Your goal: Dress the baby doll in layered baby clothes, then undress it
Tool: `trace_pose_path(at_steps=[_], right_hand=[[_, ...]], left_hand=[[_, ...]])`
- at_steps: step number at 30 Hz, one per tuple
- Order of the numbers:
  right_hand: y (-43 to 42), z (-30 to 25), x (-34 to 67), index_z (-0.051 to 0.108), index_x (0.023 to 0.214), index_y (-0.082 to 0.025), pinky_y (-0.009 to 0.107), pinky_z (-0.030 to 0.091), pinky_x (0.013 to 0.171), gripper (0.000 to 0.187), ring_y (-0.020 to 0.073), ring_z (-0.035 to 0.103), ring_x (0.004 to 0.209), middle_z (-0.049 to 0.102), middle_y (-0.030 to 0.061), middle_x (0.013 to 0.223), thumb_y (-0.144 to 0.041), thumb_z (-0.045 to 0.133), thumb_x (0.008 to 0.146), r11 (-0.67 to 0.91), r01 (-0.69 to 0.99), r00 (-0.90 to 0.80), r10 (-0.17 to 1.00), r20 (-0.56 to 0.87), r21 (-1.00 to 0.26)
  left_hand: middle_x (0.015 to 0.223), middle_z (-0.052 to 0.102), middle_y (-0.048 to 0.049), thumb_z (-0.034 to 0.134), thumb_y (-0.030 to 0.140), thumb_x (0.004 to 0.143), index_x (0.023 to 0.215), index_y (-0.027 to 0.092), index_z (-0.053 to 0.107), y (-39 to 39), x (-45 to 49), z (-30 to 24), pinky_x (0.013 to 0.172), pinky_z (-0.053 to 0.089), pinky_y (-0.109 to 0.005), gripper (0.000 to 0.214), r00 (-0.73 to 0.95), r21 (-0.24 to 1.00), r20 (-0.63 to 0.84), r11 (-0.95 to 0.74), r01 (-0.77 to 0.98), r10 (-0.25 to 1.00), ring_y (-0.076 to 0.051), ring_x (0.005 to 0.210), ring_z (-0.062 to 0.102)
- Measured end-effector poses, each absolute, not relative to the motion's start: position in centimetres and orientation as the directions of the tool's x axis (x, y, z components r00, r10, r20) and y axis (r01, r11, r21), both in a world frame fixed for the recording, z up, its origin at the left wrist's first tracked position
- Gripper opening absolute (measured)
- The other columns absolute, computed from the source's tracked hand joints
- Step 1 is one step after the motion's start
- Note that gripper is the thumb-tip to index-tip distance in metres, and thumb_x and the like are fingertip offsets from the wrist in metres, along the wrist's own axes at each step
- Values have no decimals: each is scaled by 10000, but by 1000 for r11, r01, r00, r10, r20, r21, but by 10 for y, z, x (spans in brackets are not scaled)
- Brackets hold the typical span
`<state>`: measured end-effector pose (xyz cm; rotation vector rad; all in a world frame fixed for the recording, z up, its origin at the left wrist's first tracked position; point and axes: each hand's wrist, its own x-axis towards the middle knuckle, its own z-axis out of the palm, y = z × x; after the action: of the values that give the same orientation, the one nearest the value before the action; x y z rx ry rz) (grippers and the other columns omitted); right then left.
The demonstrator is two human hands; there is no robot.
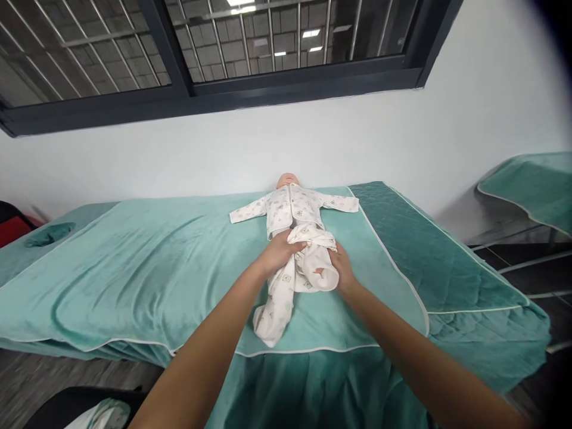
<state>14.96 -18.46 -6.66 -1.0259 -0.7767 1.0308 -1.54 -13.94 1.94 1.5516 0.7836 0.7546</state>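
Note:
A baby doll (287, 179) lies on its back on the green bed, its head toward the wall. It wears a white printed jacket (281, 208) with both sleeves spread out sideways. White printed baby trousers (313, 253) are bunched over the doll's lower body, one leg hanging loose toward me. My left hand (279, 253) is closed on the gathered cloth at their left side, thumb on top. My right hand (342, 265) grips the right side near a rolled leg opening, where a bit of the doll's skin colour shows. The doll's legs are mostly hidden by the cloth.
The massage-style bed (134, 262) has a green velvety cover with white piping and a face hole at the left. Behind it stand a white wall and a barred window (295, 77). Another green-covered surface (531, 185) is at the right. A black chair (84, 399) sits at the lower left.

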Motion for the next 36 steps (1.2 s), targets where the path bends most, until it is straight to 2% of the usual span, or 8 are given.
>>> trace_pose_path(at_steps=[5,10,18,22,24,29,32,36], right_hand=[[-169,-67,145,603,1150,-213,372,513,913,493,251,645,1060,682,72,1220,-407,703,708,217,-384,390,919,55,-897],[-154,-68,148,615,1006,-217,339,501,858,338,225,628,969,701,43,1097,-366,642,704,237,-258,449,888,101,-936],[-127,-62,164,568,803,-229,287,431,731,109,183,524,795,626,-14,814,-319,569,740,214,70,469,855,222,-974],[-122,-61,169,589,869,-230,287,424,722,149,191,517,791,621,-12,812,-282,587,729,203,193,446,853,271,-960],[-125,-62,168,584,937,-235,291,432,739,212,190,525,807,612,-7,861,-243,607,726,248,244,415,847,332,-938],[-138,-45,167,583,1133,-256,329,441,799,303,212,550,930,598,55,1097,-210,570,834,434,415,110,848,518,-799],[-129,-14,170,609,1203,-290,325,444,758,351,222,573,919,639,53,1106,-322,652,855,407,456,-182,913,365,-791],[-97,27,163,676,861,-251,270,346,569,254,156,512,664,613,-13,748,-487,737,786,412,505,-438,880,186,-759]], left_hand=[[1133,711,-70,616,312,825,1057,179,670,-122,-5,16,971,444,-355,272,429,877,202,-358,320,880,-263,1082,615],[943,702,-25,562,286,843,989,203,641,-108,3,13,841,454,-301,185,366,788,285,-434,436,886,-219,918,616],[970,690,-25,574,278,827,959,187,644,-84,0,11,822,441,-282,174,311,825,342,-441,352,887,-205,930,609],[999,687,-23,646,258,767,962,194,671,-73,-7,10,890,436,-294,206,260,861,320,-395,322,911,-216,976,605],[987,685,-14,709,250,713,973,199,680,-70,-15,5,881,445,-288,266,290,935,234,-297,193,928,-215,965,610],[938,673,-9,826,271,622,1013,207,679,-68,-36,-16,773,473,-261,423,414,967,71,39,-251,907,-172,836,621],[891,657,-9,836,303,605,990,213,669,-67,-39,-26,706,478,-262,429,395,916,61,105,-387,917,-154,757,608],[892,643,-4,849,318,594,937,219,647,-66,-38,-31,677,479,-253,410,341,893,68,95,-440,938,-140,741,601]])
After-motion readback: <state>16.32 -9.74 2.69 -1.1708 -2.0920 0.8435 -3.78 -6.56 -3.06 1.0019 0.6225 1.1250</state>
